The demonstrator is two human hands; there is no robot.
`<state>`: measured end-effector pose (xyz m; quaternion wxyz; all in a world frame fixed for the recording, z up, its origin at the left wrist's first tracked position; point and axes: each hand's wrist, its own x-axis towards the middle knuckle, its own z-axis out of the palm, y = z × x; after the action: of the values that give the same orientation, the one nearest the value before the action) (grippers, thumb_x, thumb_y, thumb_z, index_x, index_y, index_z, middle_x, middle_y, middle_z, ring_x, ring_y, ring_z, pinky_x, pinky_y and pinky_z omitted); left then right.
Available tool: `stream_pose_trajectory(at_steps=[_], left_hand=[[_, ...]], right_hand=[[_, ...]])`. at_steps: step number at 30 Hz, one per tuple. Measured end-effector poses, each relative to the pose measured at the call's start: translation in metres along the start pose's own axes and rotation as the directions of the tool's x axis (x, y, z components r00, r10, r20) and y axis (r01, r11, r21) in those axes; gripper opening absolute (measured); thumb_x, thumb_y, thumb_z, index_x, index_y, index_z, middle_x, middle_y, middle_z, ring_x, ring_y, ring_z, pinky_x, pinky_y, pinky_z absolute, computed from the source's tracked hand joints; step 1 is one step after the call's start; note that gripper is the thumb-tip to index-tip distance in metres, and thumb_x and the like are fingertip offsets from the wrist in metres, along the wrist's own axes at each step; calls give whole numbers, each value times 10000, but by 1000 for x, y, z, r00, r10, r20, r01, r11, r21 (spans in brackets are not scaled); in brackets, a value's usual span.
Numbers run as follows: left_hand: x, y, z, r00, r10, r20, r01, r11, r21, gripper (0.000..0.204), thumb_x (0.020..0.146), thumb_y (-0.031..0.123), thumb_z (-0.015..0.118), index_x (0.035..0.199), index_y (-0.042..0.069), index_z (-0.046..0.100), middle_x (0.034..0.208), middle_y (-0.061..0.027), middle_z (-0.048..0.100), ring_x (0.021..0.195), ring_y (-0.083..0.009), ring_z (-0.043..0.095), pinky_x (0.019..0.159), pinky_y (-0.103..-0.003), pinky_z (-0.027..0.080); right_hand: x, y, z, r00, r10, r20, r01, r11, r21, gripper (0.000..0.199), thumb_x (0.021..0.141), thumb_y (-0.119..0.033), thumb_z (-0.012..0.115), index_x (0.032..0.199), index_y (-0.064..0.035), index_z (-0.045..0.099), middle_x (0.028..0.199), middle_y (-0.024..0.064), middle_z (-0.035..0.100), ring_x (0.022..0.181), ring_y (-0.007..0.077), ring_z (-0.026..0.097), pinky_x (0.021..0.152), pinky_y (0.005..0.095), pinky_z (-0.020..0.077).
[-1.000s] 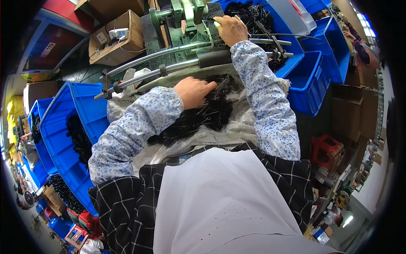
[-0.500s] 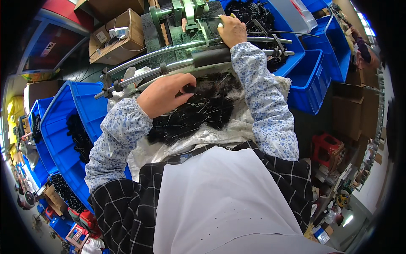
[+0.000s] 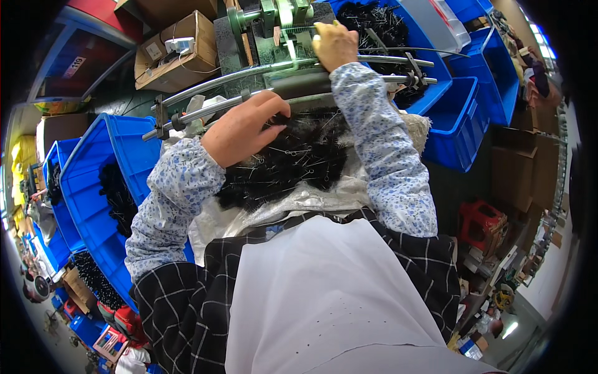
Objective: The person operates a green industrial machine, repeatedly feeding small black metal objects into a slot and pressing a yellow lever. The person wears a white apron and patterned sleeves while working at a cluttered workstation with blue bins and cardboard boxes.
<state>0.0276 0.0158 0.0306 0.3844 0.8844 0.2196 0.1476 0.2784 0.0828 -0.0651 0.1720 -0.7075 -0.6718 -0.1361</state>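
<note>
My right hand (image 3: 336,45) is closed in a pinch at the machine, on one end of a thin wire brush (image 3: 300,29). The brush lies sideways across the green-lit metal head of the machine (image 3: 285,14). Lower and to the left, my left hand (image 3: 246,128) is curled, with a dark bristly tuft between thumb and fingers, seemingly a black wire brush; its shape is mostly hidden. Below that hand, a pile of black wire brushes (image 3: 293,165) with thin metal stems and small loop ends lies on a white woven sack (image 3: 305,198) over my lap.
Two curved metal rails (image 3: 218,109) run between me and the machine. Blue bins (image 3: 93,181) stand at left, some holding black brushes. More brushes fill a bin (image 3: 374,22) behind my right hand; another blue bin (image 3: 458,124) is at right. A cardboard box (image 3: 180,53) sits beyond the rails.
My right hand has shifted a little left, and the brush in it now reaches further across the machine head. My left hand has risen slightly and stays curled over the pile.
</note>
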Motion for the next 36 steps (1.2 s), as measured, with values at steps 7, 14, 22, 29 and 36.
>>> stream_pose_trajectory(at_steps=[7, 14, 22, 29, 36], left_hand=[[11, -9, 1, 993, -46, -112, 43, 999, -30, 227, 782, -2, 617, 990, 14, 529, 1040, -111, 568, 902, -241, 589, 794, -310, 491], [42, -8, 16, 995, 8, -95, -11, 1000, -29, 218, 784, 25, 624, 984, 28, 538, 990, -87, 573, 857, -209, 596, 758, -294, 496], [67, -11, 36, 934, 47, -353, -95, 988, -120, 264, 774, 1, 628, 1018, 28, 531, 968, -94, 568, 831, -187, 609, 733, -298, 497], [53, -2, 57, 981, 98, -167, -87, 994, 72, 312, 774, -4, 554, 1073, 37, 473, 956, -134, 523, 803, -268, 595, 705, -363, 499], [79, -27, 105, 891, -310, 331, 179, 911, 372, 468, 818, 81, 535, 1264, 69, 390, 1186, -170, 492, 986, -344, 561, 847, -408, 458]], right_hand=[[19, 71, -4, 985, 68, 161, -84, 992, 92, 273, 838, -275, 534, 1054, -138, 632, 953, 114, 639, 933, 279, 600, 819, 401, 470], [26, 114, -24, 996, 80, 45, -80, 997, -4, 203, 826, -190, 537, 1002, -155, 633, 902, 95, 639, 871, 277, 614, 749, 394, 491], [-52, 10, -116, 777, -316, 545, -248, 642, 726, 360, 896, -146, 531, 1226, -13, 474, 1067, 127, 595, 971, 193, 556, 865, 295, 439], [-25, 31, -52, 1000, -4, 5, 3, 997, 77, 215, 854, -153, 495, 1036, -132, 608, 821, 93, 642, 784, 242, 634, 668, 371, 502], [7, 14, -14, 991, -28, 129, 46, 990, -136, 249, 811, -139, 503, 1012, -177, 644, 832, 66, 651, 792, 235, 633, 699, 373, 498]])
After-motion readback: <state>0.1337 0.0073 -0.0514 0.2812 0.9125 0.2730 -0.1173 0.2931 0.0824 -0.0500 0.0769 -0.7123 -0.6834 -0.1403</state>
